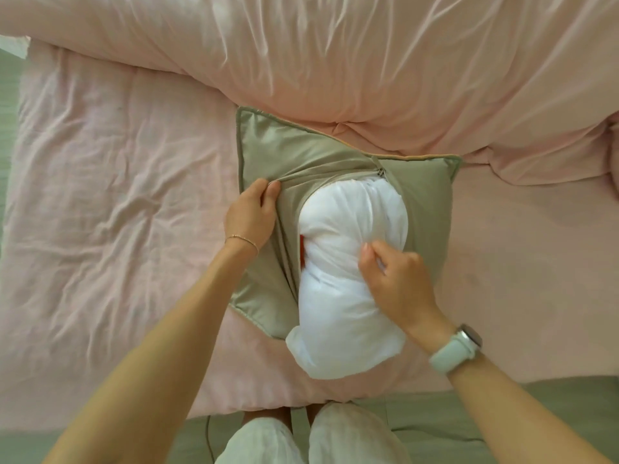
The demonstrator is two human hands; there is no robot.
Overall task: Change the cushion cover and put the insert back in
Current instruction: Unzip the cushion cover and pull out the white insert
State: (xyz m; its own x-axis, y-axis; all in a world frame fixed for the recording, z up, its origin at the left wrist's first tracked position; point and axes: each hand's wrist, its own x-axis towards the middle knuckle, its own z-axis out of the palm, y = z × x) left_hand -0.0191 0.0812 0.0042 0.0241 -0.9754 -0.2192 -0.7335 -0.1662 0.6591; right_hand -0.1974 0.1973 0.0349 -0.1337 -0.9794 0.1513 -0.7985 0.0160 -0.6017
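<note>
An olive-green cushion cover (268, 145) lies flat on the pink bed, its zip opening gaping in the middle. A white insert (341, 296) sticks out of that opening, bunched into a roll, its near end hanging past the cover's front edge. The zip pull (381, 169) sits at the right end of the opening. My left hand (251, 212) pinches the cover's edge at the left end of the zip. My right hand (398, 283) grips a fold of the insert on its right side. A small red tag (302, 252) shows at the insert's left side.
A rumpled pink duvet (368, 61) is heaped across the back and right of the bed. A pink sheet (100, 195) covers the left. Green floor (536, 413) and my white-trousered legs (335, 437) are at the bottom.
</note>
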